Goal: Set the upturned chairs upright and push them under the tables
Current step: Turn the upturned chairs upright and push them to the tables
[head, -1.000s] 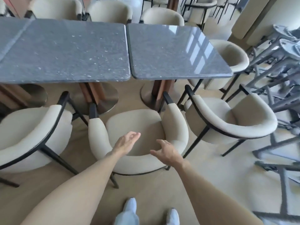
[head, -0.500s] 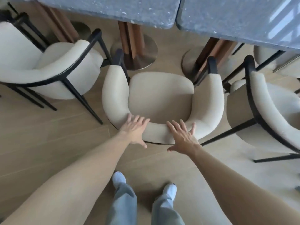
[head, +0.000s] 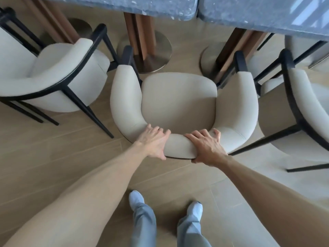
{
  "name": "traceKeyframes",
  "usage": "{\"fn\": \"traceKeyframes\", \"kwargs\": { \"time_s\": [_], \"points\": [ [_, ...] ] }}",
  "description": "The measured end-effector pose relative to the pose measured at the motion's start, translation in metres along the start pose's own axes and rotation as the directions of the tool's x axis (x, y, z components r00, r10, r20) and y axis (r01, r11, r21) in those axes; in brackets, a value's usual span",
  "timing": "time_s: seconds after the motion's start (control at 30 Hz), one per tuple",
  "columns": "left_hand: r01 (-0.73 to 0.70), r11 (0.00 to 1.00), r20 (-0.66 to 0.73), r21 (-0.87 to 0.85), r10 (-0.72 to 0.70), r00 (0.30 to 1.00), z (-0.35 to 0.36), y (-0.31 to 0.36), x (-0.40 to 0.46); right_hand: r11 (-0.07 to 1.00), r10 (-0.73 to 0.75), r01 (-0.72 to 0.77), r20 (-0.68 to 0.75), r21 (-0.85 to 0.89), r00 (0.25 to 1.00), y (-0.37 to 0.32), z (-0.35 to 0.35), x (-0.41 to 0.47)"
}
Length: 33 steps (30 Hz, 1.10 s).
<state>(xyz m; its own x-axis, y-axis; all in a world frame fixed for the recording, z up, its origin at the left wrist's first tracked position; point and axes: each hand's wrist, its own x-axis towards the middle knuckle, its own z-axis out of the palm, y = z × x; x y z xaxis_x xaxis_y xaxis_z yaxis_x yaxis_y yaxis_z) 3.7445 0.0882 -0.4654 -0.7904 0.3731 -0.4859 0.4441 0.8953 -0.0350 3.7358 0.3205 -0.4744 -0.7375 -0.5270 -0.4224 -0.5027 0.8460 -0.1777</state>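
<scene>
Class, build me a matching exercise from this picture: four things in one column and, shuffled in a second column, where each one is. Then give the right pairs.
Things
1. left hand
2. middle chair
3. round metal base
4. shoes

Places
A. on the floor at the bottom of the view
B. under the grey table top, at the foot of a wooden post
C. between two other cream chairs, facing the tables
D. gripping the curved backrest, beside the right hand

Pairs: 1-D, 2-C, 3-B, 4-A
</scene>
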Motion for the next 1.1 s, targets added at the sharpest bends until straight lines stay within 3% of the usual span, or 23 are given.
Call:
{"fn": "traceKeyframes", "kwargs": {
  "time_s": [0.63, 1.1],
  "points": [
    [-0.019, 1.0, -0.033, 0.007, 0.019, 0.999, -0.001, -0.115, 0.008, 0.999, 0.047, -0.047, -0.027, 0.006, 0.999, -0.058, -0.029, 0.09],
    [-0.029, 0.998, -0.03, -0.05, 0.027, 0.999, 0.001, -0.145, 0.011, 0.999, 0.048, -0.048, -0.033, 0.002, 0.998, -0.072, -0.041, 0.114]
  ]
}}
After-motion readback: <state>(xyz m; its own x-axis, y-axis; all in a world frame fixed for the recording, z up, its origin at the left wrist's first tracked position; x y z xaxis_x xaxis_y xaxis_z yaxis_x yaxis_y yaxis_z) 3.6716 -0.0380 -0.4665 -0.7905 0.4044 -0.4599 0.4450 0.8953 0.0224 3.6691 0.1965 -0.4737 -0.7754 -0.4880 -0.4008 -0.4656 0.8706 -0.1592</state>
